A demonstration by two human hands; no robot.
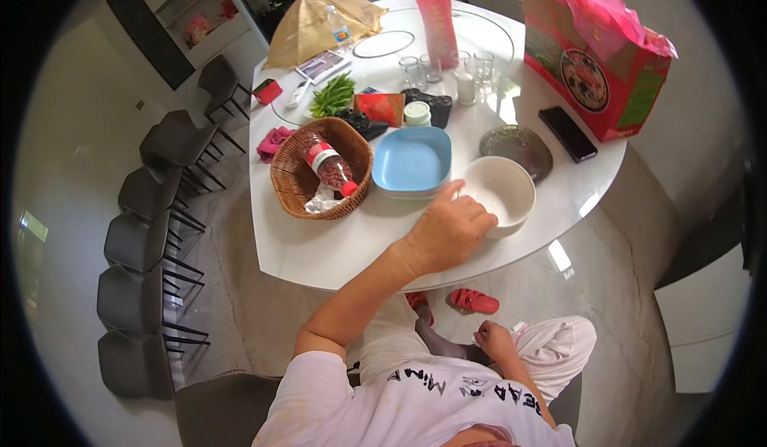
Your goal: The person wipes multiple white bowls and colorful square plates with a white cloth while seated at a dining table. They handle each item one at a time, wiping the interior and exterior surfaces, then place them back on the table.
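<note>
Apparently, your left hand touches the rim of the white bowl, placed near the edge of the table perhaps for easy reach, but I cannot tell whether it grips, nor whether your right hand, curled beside your right leg, holds anything.

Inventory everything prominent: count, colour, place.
Table: one, white, centre
Bowl: one, white, table's front
Dish: one, blue, beside bowl
Basket: one, brown, beside dish
Capped bottle: one, clear, in basket
Tall bottle: one, red, back
Food cover: one, tan, back
Plate: one, dark, behind bowl
Phone: one, black, beside plate
Big box: one, red, right
Glasses: several, clear, mid-table
Greens: one bunch, green, behind basket
Chair row: six, grey, left
Slippers: two, red, floor
Left hand: one, at bowl
Right hand: one, lap
</note>
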